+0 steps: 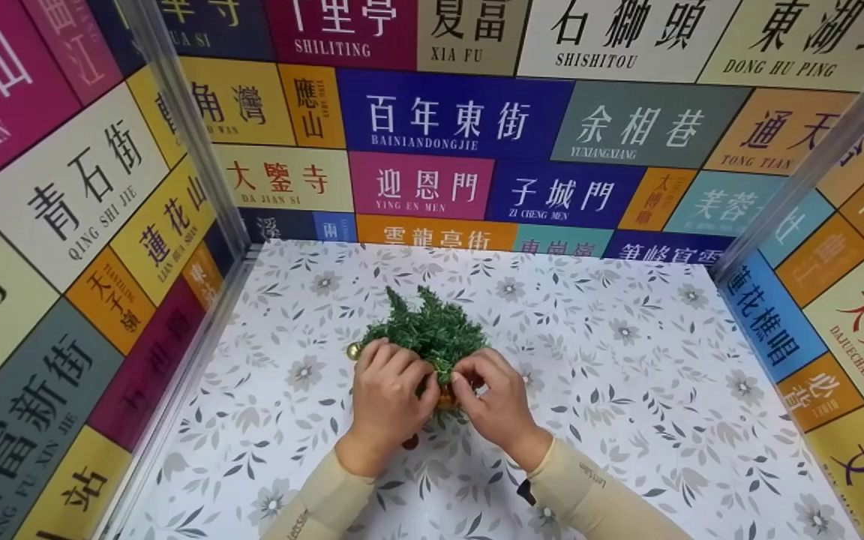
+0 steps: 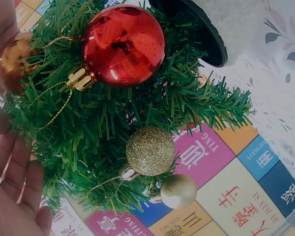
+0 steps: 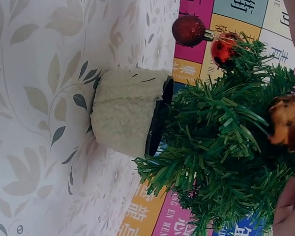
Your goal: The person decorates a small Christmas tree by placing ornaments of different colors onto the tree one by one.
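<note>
A small artificial Christmas tree (image 1: 432, 326), hung with baubles, stands on the table between my hands. Its pot (image 3: 128, 110) has a cream fabric wrap. At the near side of the tree, my left hand (image 1: 393, 386) and right hand (image 1: 498, 394) meet with bent fingers, thumbs and forefingers pinching at the gold cord above a shiny copper bauble (image 3: 287, 123). The cord is largely hidden by fingertips in the head view. A shiny red bauble (image 2: 124, 45), a glittery gold one (image 2: 150, 151) and a smooth gold one (image 2: 178, 191) hang on the left side.
A dark red glitter bauble (image 3: 189, 30) hangs low on the tree beside the shiny red one. The table (image 1: 612, 435) has a leaf-and-flower cover. Upright panels (image 1: 454, 112) printed with colourful place-name signs enclose it at the back and both sides.
</note>
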The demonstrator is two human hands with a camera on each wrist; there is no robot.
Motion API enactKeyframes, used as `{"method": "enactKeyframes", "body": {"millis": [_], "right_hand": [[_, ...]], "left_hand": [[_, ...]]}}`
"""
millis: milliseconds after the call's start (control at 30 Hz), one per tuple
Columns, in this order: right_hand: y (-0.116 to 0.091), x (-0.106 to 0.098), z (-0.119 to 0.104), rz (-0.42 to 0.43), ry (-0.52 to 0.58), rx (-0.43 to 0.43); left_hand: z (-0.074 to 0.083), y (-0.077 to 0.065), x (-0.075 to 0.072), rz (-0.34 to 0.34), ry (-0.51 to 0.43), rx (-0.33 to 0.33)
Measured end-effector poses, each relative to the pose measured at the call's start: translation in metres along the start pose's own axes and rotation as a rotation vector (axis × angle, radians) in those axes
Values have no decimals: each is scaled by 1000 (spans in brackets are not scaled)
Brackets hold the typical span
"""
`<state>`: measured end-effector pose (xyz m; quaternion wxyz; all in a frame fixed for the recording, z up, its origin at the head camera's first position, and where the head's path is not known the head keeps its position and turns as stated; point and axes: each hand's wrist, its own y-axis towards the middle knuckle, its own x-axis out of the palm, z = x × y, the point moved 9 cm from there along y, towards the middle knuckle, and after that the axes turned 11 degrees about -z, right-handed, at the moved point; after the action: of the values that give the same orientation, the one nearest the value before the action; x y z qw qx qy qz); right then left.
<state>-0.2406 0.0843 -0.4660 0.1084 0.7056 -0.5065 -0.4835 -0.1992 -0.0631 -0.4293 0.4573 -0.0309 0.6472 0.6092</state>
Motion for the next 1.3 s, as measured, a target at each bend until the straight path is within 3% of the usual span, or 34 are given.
{"method": "enactKeyframes", "body": {"millis": [200, 433, 767, 1100, 1300], "right_hand": [[0, -1, 2, 23, 49, 35], [-1, 1, 5, 9, 14, 54], [-5, 1, 1, -20, -126, -13], [-9, -5, 2, -8, -130, -27], [-19, -17, 14, 10, -147, 5]], "left_hand": [[1, 0, -1, 17, 0, 3], [1, 1, -1, 21, 21, -26], [9, -5, 4, -28, 61, 11], [9, -6, 6, -48, 31, 30], [6, -10, -7, 28, -15, 78]]}}
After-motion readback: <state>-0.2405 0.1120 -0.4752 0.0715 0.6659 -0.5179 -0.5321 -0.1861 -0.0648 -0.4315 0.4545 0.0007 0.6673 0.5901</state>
